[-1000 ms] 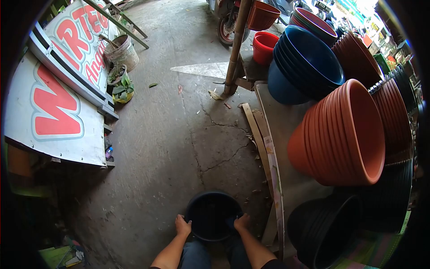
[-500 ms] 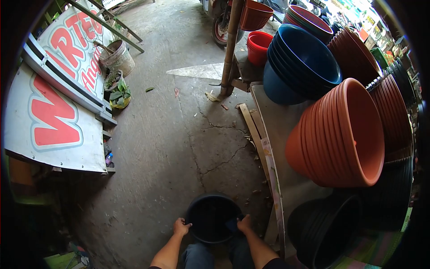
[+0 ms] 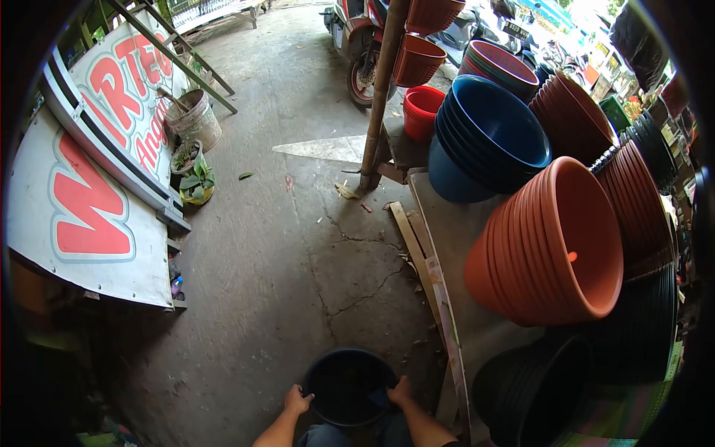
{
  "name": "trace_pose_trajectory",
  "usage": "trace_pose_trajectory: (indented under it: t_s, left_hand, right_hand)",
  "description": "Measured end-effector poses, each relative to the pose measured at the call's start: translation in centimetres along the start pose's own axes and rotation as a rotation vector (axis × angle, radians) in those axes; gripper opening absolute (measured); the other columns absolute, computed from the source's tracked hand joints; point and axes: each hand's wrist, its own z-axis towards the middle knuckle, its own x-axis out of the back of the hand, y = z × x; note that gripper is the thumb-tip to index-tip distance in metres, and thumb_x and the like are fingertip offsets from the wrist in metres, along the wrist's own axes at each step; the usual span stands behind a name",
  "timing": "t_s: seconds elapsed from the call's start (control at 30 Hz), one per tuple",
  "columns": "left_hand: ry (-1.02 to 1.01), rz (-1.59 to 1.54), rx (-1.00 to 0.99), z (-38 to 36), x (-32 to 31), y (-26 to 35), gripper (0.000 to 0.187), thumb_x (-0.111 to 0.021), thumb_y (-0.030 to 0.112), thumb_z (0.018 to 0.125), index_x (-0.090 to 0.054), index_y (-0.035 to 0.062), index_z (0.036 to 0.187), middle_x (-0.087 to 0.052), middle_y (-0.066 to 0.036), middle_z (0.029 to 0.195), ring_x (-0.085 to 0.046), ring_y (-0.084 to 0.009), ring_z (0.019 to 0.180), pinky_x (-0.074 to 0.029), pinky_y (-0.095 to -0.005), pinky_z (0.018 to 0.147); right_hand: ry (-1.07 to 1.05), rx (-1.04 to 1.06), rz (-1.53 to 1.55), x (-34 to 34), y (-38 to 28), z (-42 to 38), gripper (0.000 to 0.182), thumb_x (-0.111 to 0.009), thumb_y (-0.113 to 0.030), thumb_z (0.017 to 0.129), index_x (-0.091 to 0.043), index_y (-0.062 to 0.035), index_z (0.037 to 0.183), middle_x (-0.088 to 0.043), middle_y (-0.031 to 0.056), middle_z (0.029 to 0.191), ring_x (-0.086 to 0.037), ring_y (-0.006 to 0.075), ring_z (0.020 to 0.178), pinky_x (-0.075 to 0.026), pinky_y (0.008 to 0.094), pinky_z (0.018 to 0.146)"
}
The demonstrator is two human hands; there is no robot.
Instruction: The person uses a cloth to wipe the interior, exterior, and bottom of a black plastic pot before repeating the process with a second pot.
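Observation:
A round black plastic pot (image 3: 348, 380) is held low in front of me, above my knees, its open mouth facing up. My left hand (image 3: 299, 401) grips its left rim, thumb over the edge. On the opposite side, my right hand (image 3: 400, 391) is closed on the right rim. Just inside the rim by the right fingers shows a dark blue patch (image 3: 379, 398), like a piece of cloth. The inside of the pot is dark, and its underside is hidden.
To the right, a low table (image 3: 439, 223) bears nested terracotta-coloured pots (image 3: 514, 253), blue pots (image 3: 454, 167) and black pots (image 3: 521, 395). A wooden post (image 3: 383, 97) stands at its far corner. A lettered banner (image 3: 97, 216) lines the left, beside potted plants (image 3: 198, 179). Cracked concrete (image 3: 253, 298) lies between.
The view has tilted up a little, so the pot and both hands sit lower in it. Both hands keep their hold on the rim.

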Motion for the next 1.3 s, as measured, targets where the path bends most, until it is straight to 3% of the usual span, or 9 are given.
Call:
trace_pose_trajectory:
  t_s: [0.33,0.77,0.87,0.93,0.97,1.03,1.17,1.23,1.3]
  left_hand:
    - [0.049,0.042,-0.056,-2.0,0.3,1.6,0.049,-0.074,0.028,0.078,-0.054,-0.0014,0.111,-0.065,-0.026,0.107,-0.061,-0.0419,0.104,-0.049,-0.046,0.089]
    - [0.155,-0.114,-0.318,-12.7,9.9,6.7,0.049,-0.07,0.017,0.074,-0.054,0.0018,0.118,-0.058,-0.022,0.118,-0.057,-0.0404,0.11,-0.048,-0.0435,0.091]
    - [0.197,-0.452,-0.51,-14.7,13.0,8.8,0.061,-0.065,0.005,0.068,-0.05,-0.0007,0.128,-0.056,-0.019,0.119,-0.057,-0.0334,0.111,-0.048,-0.0396,0.093]
    - [-0.215,-1.094,-0.5,-19.1,17.1,11.9,0.067,-0.052,-0.01,0.065,-0.049,-0.0009,0.132,-0.056,-0.013,0.124,-0.055,-0.025,0.12,-0.045,-0.0356,0.1]
    - [-0.214,-1.099,-0.536,-19.5,17.8,12.5,0.067,-0.052,-0.01,0.065,-0.049,-0.0009,0.132,-0.056,-0.013,0.124,-0.055,-0.025,0.12,-0.045,-0.0356,0.1]
    - [-0.214,-1.102,-0.823,-20.8,18.8,12.5,0.08,-0.075,0.029,0.084,-0.032,0.0094,0.149,-0.054,-0.013,0.132,-0.051,-0.029,0.12,-0.041,-0.036,0.102]
    - [-0.31,-1.159,-0.96,-25.3,23.2,14.7,0.083,-0.074,0.03,0.085,-0.027,0.0145,0.151,-0.051,-0.01,0.135,-0.047,-0.0299,0.126,-0.038,-0.0352,0.106]
    - [-0.062,-1.124,-0.933,-30.1,26.5,16.5,0.077,-0.047,-0.016,0.064,-0.039,-0.0016,0.139,-0.052,-0.015,0.129,-0.053,-0.0268,0.123,-0.044,-0.0368,0.102]
    - [-0.048,-1.085,-0.899,-30.0,26.6,16.6,0.08,-0.046,-0.016,0.063,-0.036,-0.0017,0.141,-0.051,-0.017,0.131,-0.053,-0.0277,0.123,-0.044,-0.0375,0.103]
  right_hand:
    - [-0.028,-0.011,-0.123,0.4,-1.4,-1.6,0.067,-0.078,-0.018,0.071,-0.042,0.0016,0.123,-0.057,0.0246,0.118,-0.057,0.0398,0.113,-0.047,0.044,0.097]
    - [0.03,0.178,0.081,6.2,-0.4,-9.7,0.059,-0.066,-0.017,0.082,-0.04,0.0052,0.131,-0.054,0.0259,0.124,-0.054,0.039,0.118,-0.043,0.0439,0.1]
    - [-0.006,0.291,0.369,10.3,-2.1,-12.6,0.049,-0.062,-0.019,0.087,-0.047,0.0044,0.127,-0.061,0.0205,0.118,-0.061,0.0355,0.109,-0.047,0.0443,0.094]
    - [-0.243,0.18,0.454,14.4,-3.6,-15.7,0.047,-0.063,-0.028,0.09,-0.053,0.0051,0.122,-0.066,0.0165,0.11,-0.066,0.0283,0.1,-0.051,0.0408,0.087]
    - [-0.219,0.206,0.46,16.6,-4.9,-18.0,0.047,-0.063,-0.028,0.09,-0.053,0.0051,0.122,-0.066,0.0165,0.11,-0.066,0.0283,0.1,-0.051,0.0408,0.087]
    - [-0.22,0.18,0.599,20.4,-7.5,-23.9,0.048,-0.062,-0.034,0.091,-0.057,0.0027,0.122,-0.066,0.0176,0.107,-0.066,0.0274,0.093,-0.053,0.0395,0.078]
    - [-0.222,0.135,0.815,26.3,-11.9,-35.5,0.051,-0.06,-0.043,0.092,-0.062,-0.001,0.121,-0.067,0.0193,0.103,-0.067,0.0261,0.084,-0.055,0.0375,0.065]
    - [-0.297,0.049,1.005,27.6,-13.0,-40.0,0.06,-0.062,-0.049,0.09,-0.059,-0.0009,0.126,-0.066,0.0213,0.11,-0.067,0.0302,0.09,-0.056,0.043,0.068]
    - [-0.334,0.047,1.222,26.3,-12.9,-38.8,0.056,-0.061,-0.042,0.091,-0.057,0.0042,0.123,-0.065,0.0213,0.11,-0.066,0.0289,0.095,-0.053,0.0392,0.08]
